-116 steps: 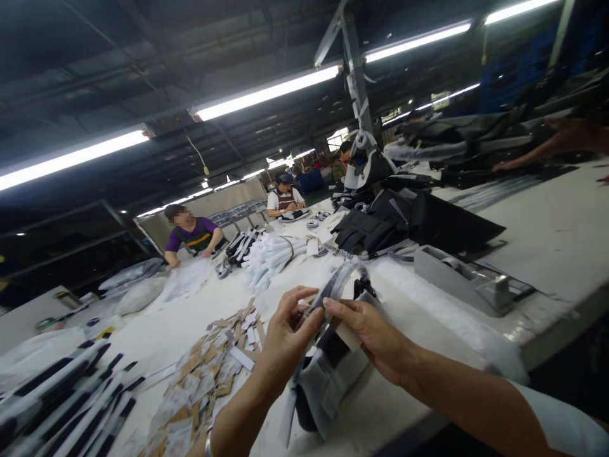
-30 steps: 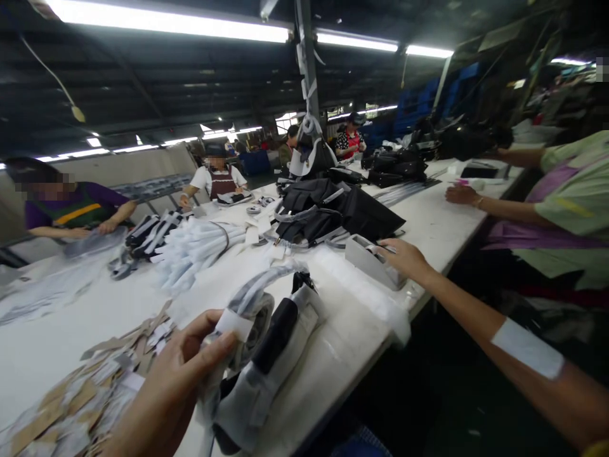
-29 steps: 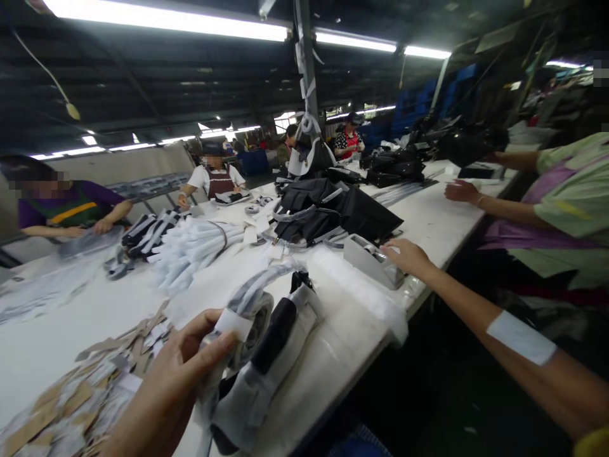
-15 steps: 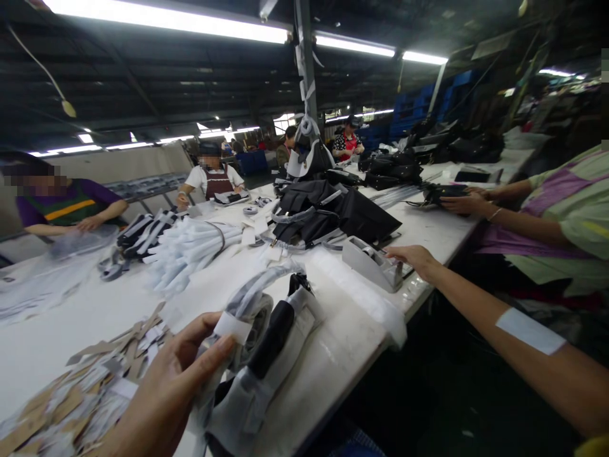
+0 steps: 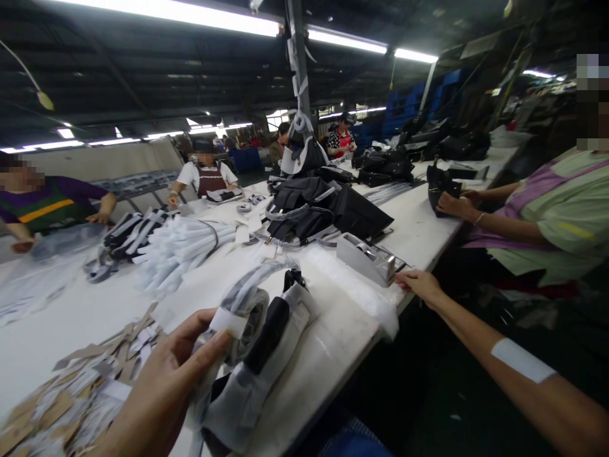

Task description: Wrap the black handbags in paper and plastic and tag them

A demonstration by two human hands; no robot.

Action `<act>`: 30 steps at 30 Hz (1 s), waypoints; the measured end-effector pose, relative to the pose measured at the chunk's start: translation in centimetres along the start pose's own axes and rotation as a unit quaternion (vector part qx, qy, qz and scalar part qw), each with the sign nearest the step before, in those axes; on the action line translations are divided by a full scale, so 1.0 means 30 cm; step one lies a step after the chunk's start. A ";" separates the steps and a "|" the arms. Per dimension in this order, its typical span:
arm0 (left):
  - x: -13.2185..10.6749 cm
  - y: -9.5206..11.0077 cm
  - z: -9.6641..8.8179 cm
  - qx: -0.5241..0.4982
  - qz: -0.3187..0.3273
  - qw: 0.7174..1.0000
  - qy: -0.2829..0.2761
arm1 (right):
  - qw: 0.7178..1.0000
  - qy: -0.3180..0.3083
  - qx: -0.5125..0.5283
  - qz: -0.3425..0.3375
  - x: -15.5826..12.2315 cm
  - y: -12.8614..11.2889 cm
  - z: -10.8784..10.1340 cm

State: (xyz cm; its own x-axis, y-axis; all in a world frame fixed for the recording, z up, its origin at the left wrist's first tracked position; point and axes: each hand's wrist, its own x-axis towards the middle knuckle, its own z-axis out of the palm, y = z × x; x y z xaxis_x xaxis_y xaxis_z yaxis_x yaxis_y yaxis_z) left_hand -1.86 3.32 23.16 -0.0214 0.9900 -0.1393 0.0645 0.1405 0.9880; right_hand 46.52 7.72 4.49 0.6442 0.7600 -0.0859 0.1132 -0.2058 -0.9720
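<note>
My left hand (image 5: 190,355) pinches a rolled strap (image 5: 252,324) in clear wrapping, with a white paper band (image 5: 229,322) around it under my thumb. The roll lies against a black bag (image 5: 269,336) partly covered in pale wrapping, near the table's front edge. A wrapped, curved handle (image 5: 252,276) rises above the roll. Further right, my right hand (image 5: 421,285) has its fingertips pinched together just off the cutter end of a grey tape dispenser (image 5: 364,257). What lies between those fingertips is too small to make out. A white patch sits on my right forearm.
Paper and cardboard scraps (image 5: 76,393) lie at left, behind them a bundle of white foam tubes (image 5: 183,251). Black bags (image 5: 328,209) are piled mid-table. Rolled white sheeting (image 5: 352,289) runs along the front edge. At right a co-worker (image 5: 537,203) handles a black bag; others work across the table.
My right hand has moved from the top of the dispenser's cutter end to just below and beyond it. My left hand keeps its hold. The co-worker at right has raised the black bag upright.
</note>
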 end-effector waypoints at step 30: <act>-0.003 -0.066 -0.012 0.147 0.263 0.952 -0.053 | 0.922 -0.328 0.093 -0.184 -0.852 -0.549 0.603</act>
State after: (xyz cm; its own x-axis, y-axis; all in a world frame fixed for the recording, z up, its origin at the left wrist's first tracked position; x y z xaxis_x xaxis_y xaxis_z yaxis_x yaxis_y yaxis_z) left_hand -2.35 2.95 21.22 0.1901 0.9179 0.3483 0.3153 -0.3931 0.8638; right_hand 14.52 2.84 18.73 -0.0140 0.9790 0.2036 0.0615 0.2041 -0.9770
